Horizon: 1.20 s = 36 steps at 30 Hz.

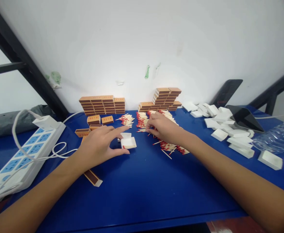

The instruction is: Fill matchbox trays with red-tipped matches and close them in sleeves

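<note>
My left hand (99, 144) has its thumb and forefinger spread around a small white matchbox tray (128, 141). A few matches lie along the tray's near side; the thumb tip is at that side, but firm contact cannot be told. Behind this tray, partly covered, is another white tray (124, 135). Over the red-tipped matches (166, 145), my right hand (162, 127) has its fingers pinched together at the left of the pile. What sits between those fingertips, if anything, is too small to make out. A smaller bunch of matches (127, 120) lies between the hands, farther back.
Stacked matchboxes (101, 105) line the wall at left, with another stack (166, 98) at right. Loose matchbox sleeves (92, 178) lie around my left hand. A power strip (27, 155) with cables is far left. White trays (225, 123), a black phone-like object (227, 92) and a plastic bottle (276, 139) occupy the right.
</note>
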Each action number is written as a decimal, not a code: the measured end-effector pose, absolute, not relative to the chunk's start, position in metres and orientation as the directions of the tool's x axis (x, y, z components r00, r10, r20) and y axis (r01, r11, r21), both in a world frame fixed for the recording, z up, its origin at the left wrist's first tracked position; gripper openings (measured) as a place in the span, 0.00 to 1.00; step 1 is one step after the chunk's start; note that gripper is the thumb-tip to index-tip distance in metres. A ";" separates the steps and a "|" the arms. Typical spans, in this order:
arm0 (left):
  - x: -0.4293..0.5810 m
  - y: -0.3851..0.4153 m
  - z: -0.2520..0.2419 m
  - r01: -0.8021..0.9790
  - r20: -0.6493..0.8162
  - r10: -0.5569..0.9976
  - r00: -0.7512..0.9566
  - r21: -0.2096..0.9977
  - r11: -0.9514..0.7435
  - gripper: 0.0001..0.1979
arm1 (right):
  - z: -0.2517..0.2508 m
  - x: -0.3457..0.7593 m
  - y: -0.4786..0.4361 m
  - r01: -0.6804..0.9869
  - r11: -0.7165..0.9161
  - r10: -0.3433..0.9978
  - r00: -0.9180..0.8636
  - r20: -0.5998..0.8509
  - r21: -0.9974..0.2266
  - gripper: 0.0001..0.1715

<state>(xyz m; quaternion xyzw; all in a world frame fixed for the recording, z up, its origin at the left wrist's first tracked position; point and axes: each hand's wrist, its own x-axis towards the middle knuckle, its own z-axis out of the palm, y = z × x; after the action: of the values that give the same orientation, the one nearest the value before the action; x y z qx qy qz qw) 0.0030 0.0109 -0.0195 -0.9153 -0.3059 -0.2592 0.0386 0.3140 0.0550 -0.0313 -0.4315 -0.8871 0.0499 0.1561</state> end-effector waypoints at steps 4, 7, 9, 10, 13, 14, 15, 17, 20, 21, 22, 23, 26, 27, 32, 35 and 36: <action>0.003 0.010 -0.020 0.577 0.501 0.531 0.683 0.074 -0.813 0.37 | -0.030 0.310 0.051 0.728 0.652 0.758 -0.613 0.223 -0.213 0.08; 0.003 0.010 -0.019 0.583 0.491 0.541 0.683 0.081 -0.809 0.37 | -0.030 0.304 0.047 0.697 0.688 0.725 -0.644 0.245 -0.202 0.09; 0.003 0.010 -0.018 0.585 0.483 0.547 0.684 0.086 -0.807 0.37 | -0.032 0.301 0.046 0.693 0.696 0.716 -0.644 0.272 -0.191 0.09; 0.003 0.010 -0.018 0.586 0.482 0.549 0.683 0.089 -0.806 0.37 | -0.033 0.300 0.046 0.695 0.694 0.715 -0.638 0.287 -0.185 0.09; 0.003 0.010 -0.018 0.591 0.484 0.557 0.675 0.099 -0.801 0.37 | -0.036 0.299 0.048 0.701 0.692 0.713 -0.626 0.316 -0.173 0.08; 0.003 0.010 -0.019 0.592 0.482 0.560 0.674 0.102 -0.800 0.37 | -0.037 0.299 0.049 0.701 0.693 0.712 -0.628 0.315 -0.169 0.09; 0.003 0.010 -0.019 0.592 0.479 0.562 0.674 0.104 -0.799 0.37 | -0.038 0.299 0.050 0.702 0.694 0.711 -0.632 0.309 -0.162 0.10; 0.003 0.010 -0.019 0.593 0.472 0.563 0.679 0.101 -0.799 0.37 | -0.038 0.298 0.051 0.711 0.689 0.716 -0.639 0.282 -0.137 0.11; 0.003 0.010 -0.019 0.592 0.473 0.559 0.681 0.094 -0.800 0.38 | -0.035 0.298 0.049 0.727 0.679 0.725 -0.642 0.250 -0.104 0.13; 0.003 0.010 -0.019 0.594 0.477 0.559 0.679 0.092 -0.799 0.38 | -0.033 0.298 0.047 0.725 0.681 0.724 -0.642 0.253 -0.107 0.13; 0.003 0.010 -0.019 0.596 0.481 0.559 0.675 0.092 -0.798 0.37 | -0.030 0.297 0.044 0.719 0.685 0.719 -0.642 0.266 -0.119 0.13; 0.004 0.010 -0.019 0.598 0.485 0.560 0.672 0.091 -0.796 0.37 | -0.026 0.296 0.040 0.706 0.695 0.711 -0.643 0.286 -0.138 0.13; 0.005 0.010 -0.019 0.600 0.484 0.560 0.672 0.088 -0.795 0.38 | -0.016 0.287 0.023 0.643 0.735 0.672 -0.652 0.351 -0.214 0.10; 0.005 0.010 -0.019 0.600 0.482 0.560 0.674 0.086 -0.795 0.38 | -0.014 0.282 0.016 0.622 0.747 0.661 -0.657 0.364 -0.234 0.09; 0.008 0.008 -0.021 0.595 0.478 0.555 0.681 0.080 -0.800 0.39 | -0.016 0.257 -0.006 0.598 0.777 0.623 -0.685 0.377 -0.195 0.09; 0.008 0.008 -0.020 0.580 0.495 0.537 0.683 0.079 -0.811 0.39 | -0.017 0.257 -0.003 0.581 0.778 0.625 -0.671 0.399 -0.240 0.08; 0.007 0.008 -0.020 0.580 0.501 0.536 0.679 0.081 -0.811 0.39 | -0.017 0.261 0.001 0.581 0.771 0.633 -0.652 0.416 -0.263 0.07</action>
<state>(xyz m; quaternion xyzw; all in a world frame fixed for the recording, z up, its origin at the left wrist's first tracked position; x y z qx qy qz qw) 0.0072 0.0082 -0.0201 -0.9154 -0.3047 -0.2596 0.0422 0.2613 0.0010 -0.0169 -0.3345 -0.9074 0.0531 0.2489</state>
